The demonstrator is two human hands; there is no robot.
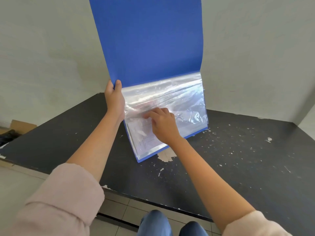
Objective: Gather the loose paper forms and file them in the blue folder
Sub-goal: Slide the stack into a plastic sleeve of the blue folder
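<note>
The dark surface point(238, 159) carries the blue folder point(150, 40), propped open near the far wall. The left hand point(114, 101) grips its left edge to steady it, while the right hand point(163, 126), fingers pinched, works the paper form point(144, 138) into a clear sleeve point(170, 96).

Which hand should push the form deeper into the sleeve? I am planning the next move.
Right, probably. The right hand already rests on the clear sleeve over the paper form, while the left hand props the blue folder open.
</note>
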